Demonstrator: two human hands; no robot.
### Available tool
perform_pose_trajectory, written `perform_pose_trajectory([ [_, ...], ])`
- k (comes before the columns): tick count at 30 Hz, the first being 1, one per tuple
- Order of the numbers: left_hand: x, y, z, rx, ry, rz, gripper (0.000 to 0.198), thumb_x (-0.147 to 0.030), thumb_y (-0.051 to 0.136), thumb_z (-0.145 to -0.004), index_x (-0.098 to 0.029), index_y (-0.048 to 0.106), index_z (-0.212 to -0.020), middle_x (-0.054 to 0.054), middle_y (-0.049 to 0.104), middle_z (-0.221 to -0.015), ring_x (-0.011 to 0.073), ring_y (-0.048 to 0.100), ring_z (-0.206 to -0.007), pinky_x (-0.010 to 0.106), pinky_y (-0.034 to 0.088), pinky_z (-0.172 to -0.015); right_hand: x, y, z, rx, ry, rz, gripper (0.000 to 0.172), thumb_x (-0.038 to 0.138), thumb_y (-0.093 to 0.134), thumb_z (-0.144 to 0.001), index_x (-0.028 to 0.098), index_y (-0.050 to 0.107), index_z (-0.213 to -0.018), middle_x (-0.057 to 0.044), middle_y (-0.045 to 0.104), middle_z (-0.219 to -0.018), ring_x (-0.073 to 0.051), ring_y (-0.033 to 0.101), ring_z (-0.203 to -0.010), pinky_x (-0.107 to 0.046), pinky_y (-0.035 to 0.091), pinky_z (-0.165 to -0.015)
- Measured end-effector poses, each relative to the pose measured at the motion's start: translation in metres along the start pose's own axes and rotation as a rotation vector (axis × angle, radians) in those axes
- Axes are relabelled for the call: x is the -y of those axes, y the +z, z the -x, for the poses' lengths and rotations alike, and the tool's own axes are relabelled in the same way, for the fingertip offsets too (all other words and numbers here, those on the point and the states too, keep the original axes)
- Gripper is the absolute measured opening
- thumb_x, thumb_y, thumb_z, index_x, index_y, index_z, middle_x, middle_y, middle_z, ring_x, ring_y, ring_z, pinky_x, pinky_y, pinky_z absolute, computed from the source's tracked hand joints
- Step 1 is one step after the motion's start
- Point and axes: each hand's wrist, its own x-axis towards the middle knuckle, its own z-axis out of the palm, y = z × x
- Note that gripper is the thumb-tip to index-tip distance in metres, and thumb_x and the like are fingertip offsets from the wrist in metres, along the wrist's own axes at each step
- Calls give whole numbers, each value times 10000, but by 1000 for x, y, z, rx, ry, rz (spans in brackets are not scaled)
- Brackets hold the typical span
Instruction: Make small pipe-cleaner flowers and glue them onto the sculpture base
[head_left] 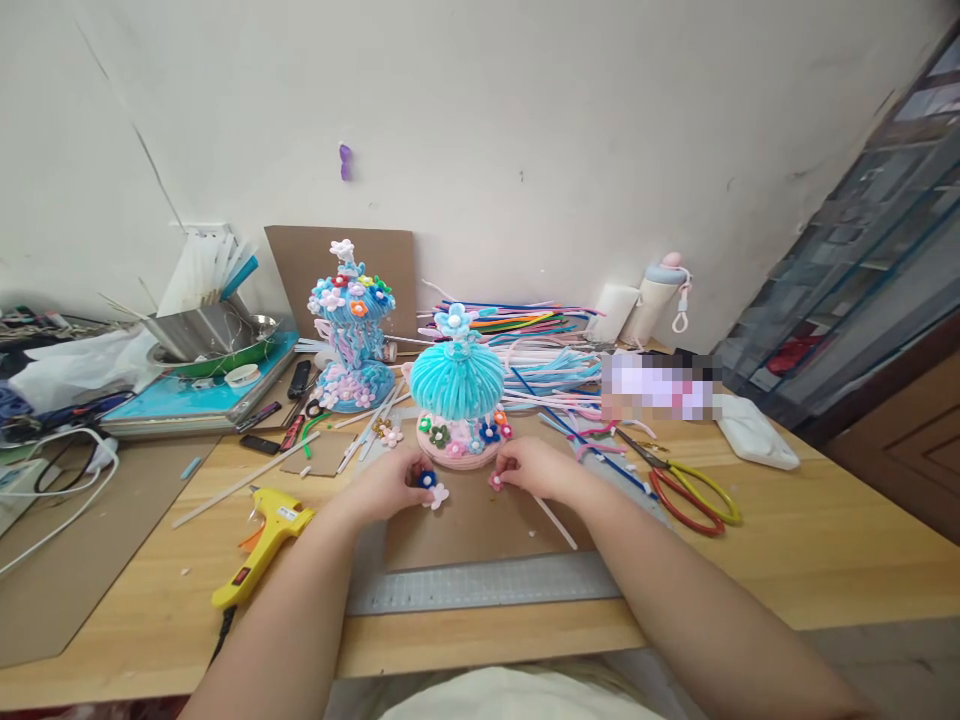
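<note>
A turquoise fuzzy pipe-cleaner carousel (457,382) with a blue flower on top stands upright on a pink round base (459,460). Small flowers in several colours sit on that base. Just in front of it, my left hand (397,482) has its thumb and fingers closed at a dark blue flower (427,479). A pale pink flower (437,497) lies against that one, by the thumb. To the right, my right hand (534,468) pinches a small pink flower (496,482) above the brown cardboard (465,535).
At left are a yellow glue gun (262,545) and a second decorated carousel (351,340). Scissors (694,492) with red and yellow handles lie at right. A metal ruler (487,585) runs along the front. Pipe cleaners (555,365) are piled behind; a white box (759,432) sits far right.
</note>
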Motion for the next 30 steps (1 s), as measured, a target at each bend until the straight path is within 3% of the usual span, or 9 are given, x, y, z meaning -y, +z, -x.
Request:
perform_pose_trajectory([
  [7,0,11,-2,-52,-34,-111,191,-372,593,-649,-193,569,-713,-9,572,-642,142,492,-582,225,295,-505,16,16,-2,-72,-131,36,72,181,580,-716,173,647,-689,-12,662,-669,-127,563,-613,-206,353,-551],
  [15,-9,2,-1,-30,-10,-160,95,-245,505,-699,-198,581,-732,13,624,-757,159,544,-699,241,361,-609,-4,-16,-4,-329,-86,44,194,310,505,-794,190,654,-762,-27,644,-697,-147,543,-621,-231,340,-562],
  [21,-9,-4,1,-27,-69,-149,204,-352,503,-718,-200,609,-802,42,641,-843,188,562,-760,267,388,-645,-12,-24,-9,-503,-17,1,285,396,477,-805,184,617,-677,-2,584,-592,-135,498,-551,-225,304,-510],
  [25,0,-9,0,-117,-209,-213,248,-397,480,-726,-198,622,-768,43,641,-776,185,562,-705,263,374,-603,-12,-26,-7,-596,29,-34,527,488,350,-853,169,457,-447,21,411,-414,-114,409,-449,-235,253,-478],
  [30,6,-15,-1,-273,-326,-250,301,-430,441,-749,-188,619,-772,57,645,-767,196,565,-707,268,356,-590,-10,-30,-6,-671,34,-98,567,518,329,-855,168,371,-410,33,342,-388,-97,362,-422,-238,231,-466],
])
